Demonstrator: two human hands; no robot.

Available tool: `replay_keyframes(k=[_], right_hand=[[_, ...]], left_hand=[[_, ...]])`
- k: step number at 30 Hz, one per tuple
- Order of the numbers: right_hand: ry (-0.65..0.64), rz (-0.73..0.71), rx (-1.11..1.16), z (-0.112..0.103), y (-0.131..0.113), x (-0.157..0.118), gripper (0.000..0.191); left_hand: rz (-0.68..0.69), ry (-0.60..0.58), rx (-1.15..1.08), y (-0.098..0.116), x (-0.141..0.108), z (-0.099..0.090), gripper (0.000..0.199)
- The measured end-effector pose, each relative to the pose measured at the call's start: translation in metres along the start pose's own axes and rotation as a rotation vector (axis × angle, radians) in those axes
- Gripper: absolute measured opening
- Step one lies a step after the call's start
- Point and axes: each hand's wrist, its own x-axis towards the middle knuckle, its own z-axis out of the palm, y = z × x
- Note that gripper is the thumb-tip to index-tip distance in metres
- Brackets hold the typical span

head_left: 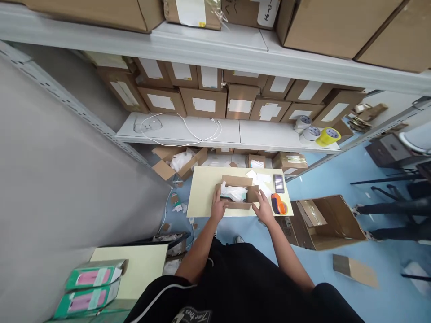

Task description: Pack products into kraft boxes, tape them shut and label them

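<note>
A small open cardboard box (238,205) stands on the pale yellow table, with white wrapping (235,193) and a bit of green inside it. My left hand (218,207) grips the box's left side, its fingers along the flap. On the opposite side, my right hand (264,209) holds the right flap and front corner, thumb toward the front wall. Right of that hand lies an orange and blue tape dispenser (276,204) with a yellow roll. Behind it are a phone-like device (279,183) and white paper sheets (263,179).
The table (202,188) faces a shelf (232,131) holding cardboard boxes, a white cable and tape rolls (328,136). A large open carton (332,222) stands on the floor at right; another open box (180,162) is at left. Green boxes (89,277) lie lower left. A person's legs (393,208) show at right.
</note>
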Motion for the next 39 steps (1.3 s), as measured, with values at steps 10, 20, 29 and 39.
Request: replay_keyframes(k=[10,20,29,39], right_hand=[[-0.075,0.245,-0.014,0.027,0.002,-0.022,0.073],[-0.105,0.407,0.029,0.059,0.013,0.003,0.089],[-0.364,0.150,0.014,0.091,0.002,0.016,0.107],[0.176,0.540,0.137,0.111,-0.005,0.035,0.077]], left_hand=[[-0.462,0.015,-0.165,-0.057,0.043,-0.011,0.077],[-0.031,-0.302,0.041,-0.061,0.021,-0.016,0.100],[0.043,-0.330,0.140,-0.060,0.022,-0.026,0.068],[-0.041,-0.290,0.209,-0.042,0.072,-0.043,0.050]])
